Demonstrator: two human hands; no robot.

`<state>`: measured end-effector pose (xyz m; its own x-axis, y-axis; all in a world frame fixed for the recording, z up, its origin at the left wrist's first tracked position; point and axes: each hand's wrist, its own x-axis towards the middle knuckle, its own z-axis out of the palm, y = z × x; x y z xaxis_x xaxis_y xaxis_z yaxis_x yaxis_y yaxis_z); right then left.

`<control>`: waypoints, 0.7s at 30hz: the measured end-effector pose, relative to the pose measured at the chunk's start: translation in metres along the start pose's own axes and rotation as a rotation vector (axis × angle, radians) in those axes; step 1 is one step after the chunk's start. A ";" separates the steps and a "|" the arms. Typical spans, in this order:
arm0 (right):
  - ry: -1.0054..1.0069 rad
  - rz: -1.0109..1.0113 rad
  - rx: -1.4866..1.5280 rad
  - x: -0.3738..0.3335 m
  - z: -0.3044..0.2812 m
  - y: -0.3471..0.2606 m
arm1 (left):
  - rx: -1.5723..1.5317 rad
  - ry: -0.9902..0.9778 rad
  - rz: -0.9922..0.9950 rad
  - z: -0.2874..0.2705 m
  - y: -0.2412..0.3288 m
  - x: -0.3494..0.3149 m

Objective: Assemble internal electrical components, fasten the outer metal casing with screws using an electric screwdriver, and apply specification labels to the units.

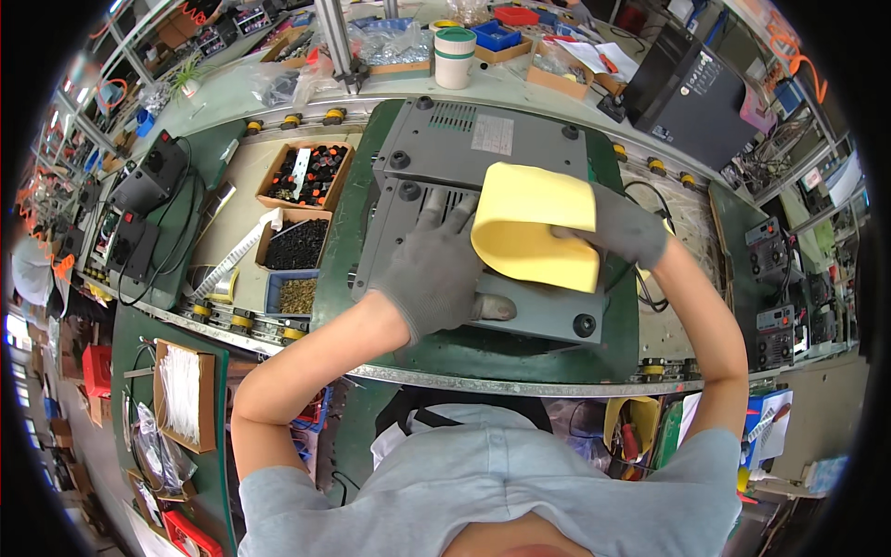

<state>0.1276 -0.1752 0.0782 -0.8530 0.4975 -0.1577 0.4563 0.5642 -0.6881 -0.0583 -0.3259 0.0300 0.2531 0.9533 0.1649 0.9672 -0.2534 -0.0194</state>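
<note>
Two grey metal cases lie side by side with their rubber feet up on a green board (pixel 445 360). My left hand (pixel 432 278), in a grey glove, rests on the near case (pixel 548 316) with its fingers spread over the vent slots and the thumb out to the right. The gloved right hand (pixel 626 227) grips the right edge of a yellow sheet (pixel 534 195), bent over into a loop above that case. Its fingertips go inside the fold and are partly hidden. Beyond it, the far case (pixel 548 148) carries a white label and more vent slots.
Left of the board stand a carton of black and orange parts (pixel 316 172), a box of small black pieces (pixel 297 243) and a blue bin of brass-coloured bits (pixel 297 295). A lidded cup (pixel 454 60) and a black computer tower (pixel 691 93) stand behind. Cables (pixel 654 292) lie at right.
</note>
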 end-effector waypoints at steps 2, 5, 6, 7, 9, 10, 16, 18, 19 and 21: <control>-0.161 0.027 0.220 -0.020 -0.018 0.015 | -0.085 0.050 -0.027 0.001 0.002 -0.004; 0.091 0.140 0.384 -0.060 -0.037 0.013 | -0.413 -0.343 0.054 -0.015 0.017 0.001; 0.189 0.165 0.426 -0.067 -0.041 0.006 | -0.239 -0.060 0.171 0.004 0.026 0.001; 0.408 0.185 0.511 -0.070 -0.035 -0.014 | -0.278 -0.056 0.247 0.005 0.033 0.006; 0.359 0.125 0.536 -0.053 -0.037 -0.015 | -0.354 -0.065 0.406 0.001 0.052 0.015; 0.369 0.095 0.523 -0.039 -0.028 -0.026 | -0.354 -0.068 0.372 0.006 0.060 0.019; 0.161 -0.333 0.450 0.084 0.036 -0.098 | -0.444 0.180 0.339 0.018 0.065 -0.003; 0.097 -0.318 0.452 0.136 0.059 -0.105 | -0.686 0.231 0.335 0.006 0.053 -0.029; 0.124 -0.304 0.463 0.156 0.074 -0.118 | -0.691 0.310 0.316 -0.004 0.044 -0.044; 0.251 -0.420 0.370 0.197 0.103 -0.131 | -0.727 0.342 0.240 -0.017 0.023 -0.070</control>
<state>-0.1265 -0.2187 0.0643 -0.8343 0.4480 0.3212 -0.0626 0.5019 -0.8627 -0.0546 -0.4010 0.0350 0.3155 0.7872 0.5298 0.6020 -0.5976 0.5295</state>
